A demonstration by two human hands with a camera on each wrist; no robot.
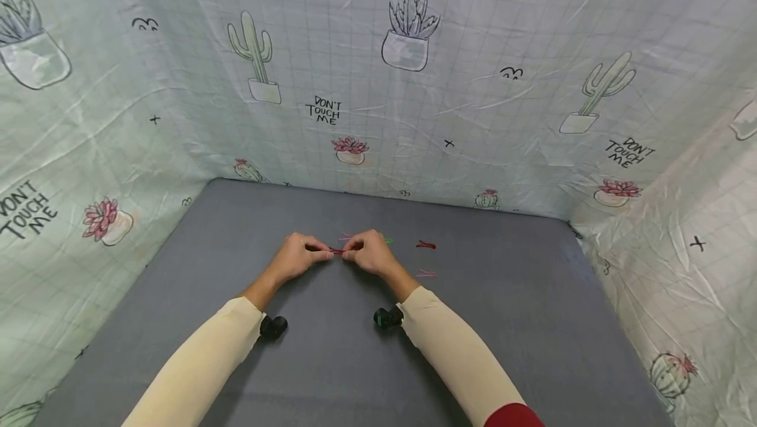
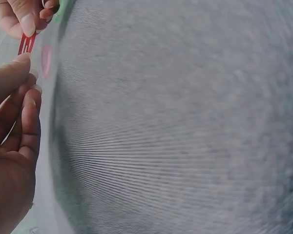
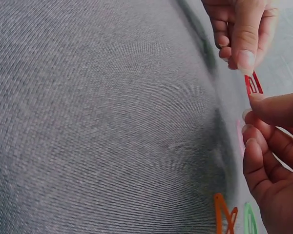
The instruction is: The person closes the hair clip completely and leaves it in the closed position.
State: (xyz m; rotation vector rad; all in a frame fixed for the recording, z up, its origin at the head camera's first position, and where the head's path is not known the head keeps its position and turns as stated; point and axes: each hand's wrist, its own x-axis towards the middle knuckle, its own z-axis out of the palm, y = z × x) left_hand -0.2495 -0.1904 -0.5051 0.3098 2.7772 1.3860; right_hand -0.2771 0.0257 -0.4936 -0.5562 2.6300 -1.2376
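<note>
Between the two hands is a red snap hair clip [image 1: 337, 251], held up by its ends. The left hand [image 1: 298, 256] pinches one end between thumb and fingers. The right hand [image 1: 369, 253] pinches the other end in the same way. In the left wrist view the slotted middle of the red clip [image 2: 27, 44] shows between the thumbs. The right wrist view has the red clip [image 3: 253, 84] too, its ends covered by the fingertips.
Beyond and right of the hands lie a pink clip [image 1: 345, 237], a partly hidden green clip [image 1: 388, 240], a red clip [image 1: 426, 244] and another pink clip [image 1: 426, 274] on the grey table [image 1: 503, 322]. An orange clip [image 3: 219, 212] shows in the right wrist view. Printed curtains surround the table.
</note>
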